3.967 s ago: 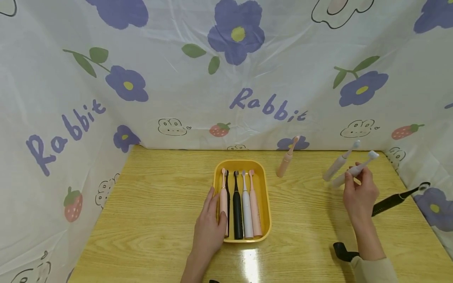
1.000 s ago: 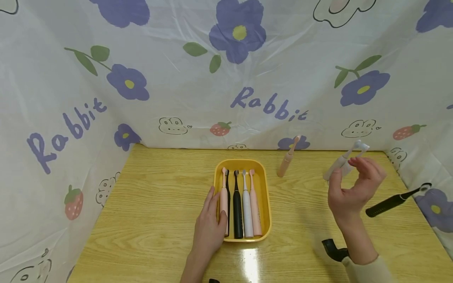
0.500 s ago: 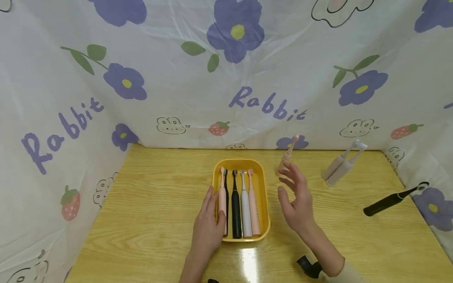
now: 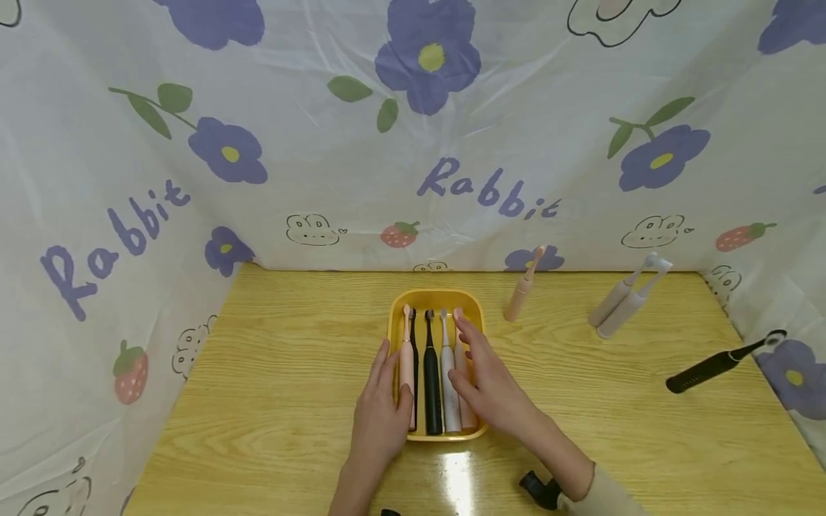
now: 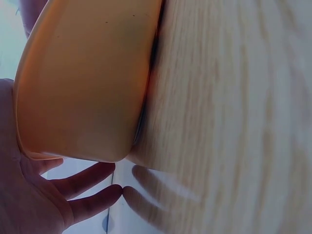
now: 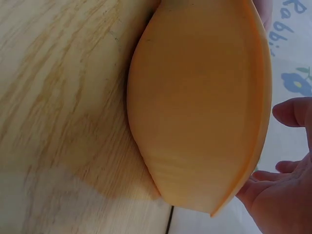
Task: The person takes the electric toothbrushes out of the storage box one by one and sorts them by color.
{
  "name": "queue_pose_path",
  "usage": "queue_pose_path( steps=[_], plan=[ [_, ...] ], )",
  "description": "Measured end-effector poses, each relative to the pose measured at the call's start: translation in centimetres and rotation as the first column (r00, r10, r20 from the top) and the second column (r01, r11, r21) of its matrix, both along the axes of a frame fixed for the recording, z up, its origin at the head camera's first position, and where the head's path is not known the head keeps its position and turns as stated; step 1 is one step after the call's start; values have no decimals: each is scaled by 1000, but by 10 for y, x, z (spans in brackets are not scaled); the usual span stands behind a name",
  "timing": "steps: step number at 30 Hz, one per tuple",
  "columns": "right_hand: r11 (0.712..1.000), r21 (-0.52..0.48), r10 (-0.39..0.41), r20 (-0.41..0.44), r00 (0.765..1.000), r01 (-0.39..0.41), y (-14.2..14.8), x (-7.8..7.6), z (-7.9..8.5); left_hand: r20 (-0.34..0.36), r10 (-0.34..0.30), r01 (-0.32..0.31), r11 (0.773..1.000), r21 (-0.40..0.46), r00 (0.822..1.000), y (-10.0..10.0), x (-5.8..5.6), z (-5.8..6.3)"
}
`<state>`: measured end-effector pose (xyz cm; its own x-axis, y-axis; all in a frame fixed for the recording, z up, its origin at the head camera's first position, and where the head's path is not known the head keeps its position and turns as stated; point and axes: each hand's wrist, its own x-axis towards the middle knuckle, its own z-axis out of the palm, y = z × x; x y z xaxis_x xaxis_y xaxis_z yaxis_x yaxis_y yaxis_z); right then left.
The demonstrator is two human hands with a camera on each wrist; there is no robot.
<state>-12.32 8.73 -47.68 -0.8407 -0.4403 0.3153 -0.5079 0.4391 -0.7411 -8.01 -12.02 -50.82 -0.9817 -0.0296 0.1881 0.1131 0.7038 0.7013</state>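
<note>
Student: Where does the tray lie?

Tutor: The smooth, round-cornered yellow plastic tray [image 4: 439,301] lies flat near the middle of the yellow wood-grained desk [image 4: 290,344]. Within it, left to right: a light pink toothbrush [image 4: 406,355], a slim black toothbrush [image 4: 414,358], a thicker black toothbrush [image 4: 432,394], a grey-white toothbrush [image 4: 448,351] and a rose-pink toothbrush [image 4: 460,352], all heads far.

Student: And the hands?

Tutor: The left hand [image 4: 383,408] rests along the left rim, fingers extended and slightly spread. The right hand [image 4: 493,380] lies over the right rim, thumb apart from its gently bent fingers; whether these touch the rose-pink toothbrush cannot be told.

Student: What stands farther out?

Tutor: Far right of the tray, a salmon-pink toothbrush [image 4: 519,297] upright; beyond it, two off-white toothbrushes [image 4: 622,315] side by side; nearer, toward the right edge, a ribbed black toothbrush [image 4: 703,371]. A white flower-printed curtain [image 4: 290,129] closes the far side.
</note>
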Motion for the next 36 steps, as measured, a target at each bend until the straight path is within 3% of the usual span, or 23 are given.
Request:
queue_pose_path(
  steps=[5,10,14,23,32,34,36],
  plan=[
    [999,-5,-36,149,988,37,-5,0,0,-5,-4,4,1000,-2,1000,0,0,0],
    [997,-13,-73,287,955,80,-16,0,3,-21,-7,7,1000,-11,1000,-1,0,-1],
    [996,-44,-58,363,930,79,-28,-2,-1,-27,-8,8,1000,-10,1000,-1,0,-3],
    [984,-113,-69,476,877,139,-45,-15,-14,-9,2,-2,1000,1,1000,0,1,-3],
    [992,-66,-63,497,865,110,-53,-25,-15,-11,-3,3,1000,-6,1000,0,1,-2],
    [993,-74,-39,535,844,92,-54,-32,-14,-12,-3,3,1000,-12,1000,-1,0,-2],
    [992,-99,-7,590,807,81,-54,-40,-14,-11,-3,3,1000,-11,1000,-1,0,-2]
  ],
)
